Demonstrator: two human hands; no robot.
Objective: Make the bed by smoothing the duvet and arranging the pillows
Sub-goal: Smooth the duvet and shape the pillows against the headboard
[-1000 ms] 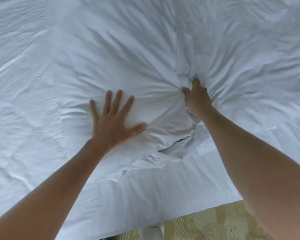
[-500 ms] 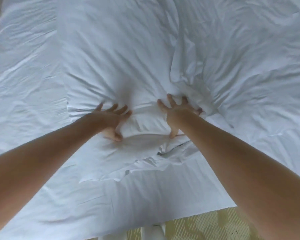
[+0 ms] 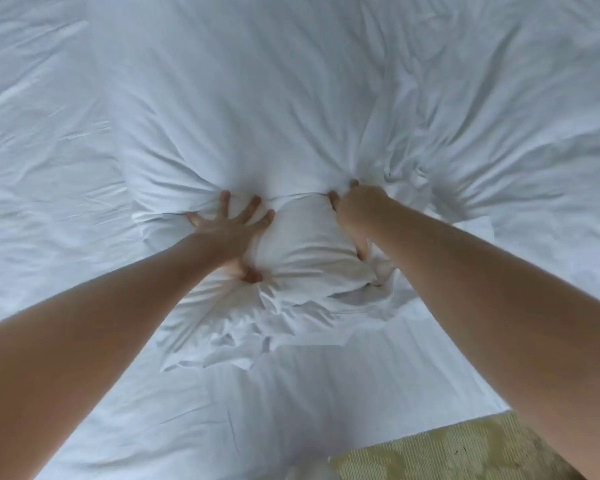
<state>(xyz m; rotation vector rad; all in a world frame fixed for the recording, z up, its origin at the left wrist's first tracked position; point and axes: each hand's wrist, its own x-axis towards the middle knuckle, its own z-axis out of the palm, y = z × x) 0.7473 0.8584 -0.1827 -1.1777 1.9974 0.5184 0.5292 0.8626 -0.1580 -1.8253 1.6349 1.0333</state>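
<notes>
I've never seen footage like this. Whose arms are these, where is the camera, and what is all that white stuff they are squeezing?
No machine here: a person wears a camera on the head, so you look down along their own bare arms. They lean over a bed covered in a white sheet. The left hand and the right hand both dig their fingers into a soft white pillow, bunching a bulge of it between them. Another white pillow or duvet lies to the right. Patterned carpet shows below.
</notes>
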